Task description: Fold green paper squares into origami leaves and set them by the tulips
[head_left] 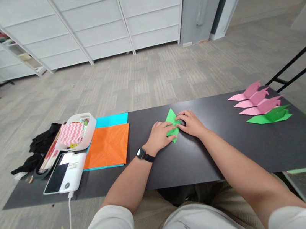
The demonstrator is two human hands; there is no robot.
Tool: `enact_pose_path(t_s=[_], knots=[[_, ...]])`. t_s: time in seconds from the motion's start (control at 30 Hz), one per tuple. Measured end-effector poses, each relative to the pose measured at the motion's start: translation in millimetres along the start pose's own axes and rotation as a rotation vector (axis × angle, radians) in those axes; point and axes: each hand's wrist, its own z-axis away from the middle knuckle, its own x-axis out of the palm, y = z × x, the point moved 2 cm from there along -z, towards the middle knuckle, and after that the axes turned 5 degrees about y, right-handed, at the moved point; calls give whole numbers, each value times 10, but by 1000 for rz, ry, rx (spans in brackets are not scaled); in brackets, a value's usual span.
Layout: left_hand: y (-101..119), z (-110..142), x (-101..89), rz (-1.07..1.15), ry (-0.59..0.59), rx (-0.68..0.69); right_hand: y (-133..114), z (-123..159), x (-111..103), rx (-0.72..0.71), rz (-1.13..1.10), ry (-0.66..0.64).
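A green origami paper (pixel 171 116), folded into a narrow diamond, lies on the dark table in front of me with its points toward and away from me. My left hand (pixel 160 135) holds it down from the left, fingers and thumb resting across its lower half. From the right, my right hand (pixel 191 124) grips the paper's edge with bent fingers and thumb. Parts of the paper are covered by my fingers, so the exact crease is hidden. On the right side of the table stand several folded paper figures: pink ones (pixel 258 101) and a green one (pixel 269 116).
Orange paper sheets (pixel 107 147) lie over blue paper (pixel 113 120) left of my hands. Farther left are a white plastic box (pixel 92 126) with small items, a phone (pixel 58 174) and a white power bank (pixel 73 172) with a cable (pixel 70 216). Black cloth (pixel 43 139) lies behind.
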Motion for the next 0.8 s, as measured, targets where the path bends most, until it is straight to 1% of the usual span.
enact_pose_path(t_s=[0.2,0.37,0.57,0.8], knots=[[30,12,32,-47,-11,-14,5,-2,34,22,17,53],[61,2,37,-36,-4,-36,-3,-8,30,52,75,99],[11,21,73,-19,15,-27,-21,-9,30,120,138,140],[-38,33,145,-12,72,-25,-58,-37,20,129,168,143]])
